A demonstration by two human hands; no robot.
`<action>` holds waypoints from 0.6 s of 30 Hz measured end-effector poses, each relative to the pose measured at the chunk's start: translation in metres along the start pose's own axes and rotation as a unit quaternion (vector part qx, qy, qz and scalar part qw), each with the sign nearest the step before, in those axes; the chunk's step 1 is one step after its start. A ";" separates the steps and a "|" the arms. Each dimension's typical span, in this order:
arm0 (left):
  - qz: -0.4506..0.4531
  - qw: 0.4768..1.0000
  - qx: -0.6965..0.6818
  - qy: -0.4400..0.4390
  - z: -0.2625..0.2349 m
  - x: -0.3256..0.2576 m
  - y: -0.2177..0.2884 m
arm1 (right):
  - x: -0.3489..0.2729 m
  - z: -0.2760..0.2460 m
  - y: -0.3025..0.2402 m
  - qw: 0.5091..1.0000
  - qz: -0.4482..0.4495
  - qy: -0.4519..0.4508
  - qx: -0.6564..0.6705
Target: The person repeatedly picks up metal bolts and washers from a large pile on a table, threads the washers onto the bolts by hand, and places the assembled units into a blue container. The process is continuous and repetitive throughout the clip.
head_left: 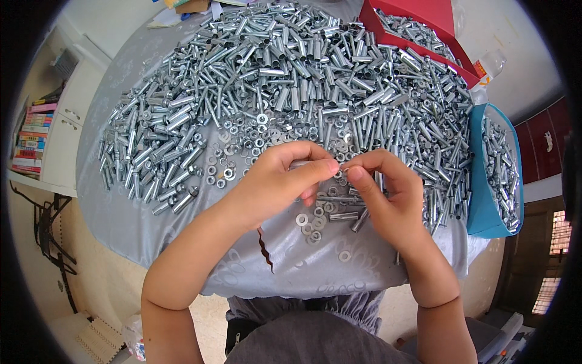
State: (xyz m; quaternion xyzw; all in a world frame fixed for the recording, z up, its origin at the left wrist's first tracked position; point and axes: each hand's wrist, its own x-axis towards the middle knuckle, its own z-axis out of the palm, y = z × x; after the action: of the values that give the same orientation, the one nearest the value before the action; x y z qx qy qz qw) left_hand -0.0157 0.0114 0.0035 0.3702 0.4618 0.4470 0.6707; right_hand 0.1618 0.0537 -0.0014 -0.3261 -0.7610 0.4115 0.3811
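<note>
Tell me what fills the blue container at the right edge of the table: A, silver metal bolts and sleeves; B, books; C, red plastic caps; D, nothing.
A: the blue container holds a heap of silver metal bolts and sleeves, the same kind as the big pile on the table.

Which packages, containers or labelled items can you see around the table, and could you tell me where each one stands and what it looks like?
Red box: top right of the table, open, rectangular, holding metal parts.
Blue container: right edge of the table, open, holding metal parts.
Plastic bottle: between the red box and the blue container, clear, with an orange and white label.
Stack of books: shelf at far left, coloured spines.
Cardboard box: top edge, brown, mostly cut off.
</note>
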 end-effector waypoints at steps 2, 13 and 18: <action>0.005 1.000 0.002 -0.004 -0.001 0.001 -0.002 | 0.001 -0.001 -0.002 0.999 -0.029 -0.001 -0.029; -0.009 0.999 -0.026 -0.040 -0.001 0.000 -0.004 | 0.000 0.006 0.001 0.991 0.071 0.006 0.115; -0.008 0.998 -0.046 -0.043 -0.003 -0.001 -0.004 | 0.002 0.006 0.001 0.999 -0.006 0.031 0.042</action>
State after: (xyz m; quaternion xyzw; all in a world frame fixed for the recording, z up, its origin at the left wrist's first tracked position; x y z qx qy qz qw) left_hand -0.0176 0.0097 -0.0009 0.3540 0.4149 0.4457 0.7099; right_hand 0.1563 0.0532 -0.0041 -0.3178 -0.7327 0.4310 0.4200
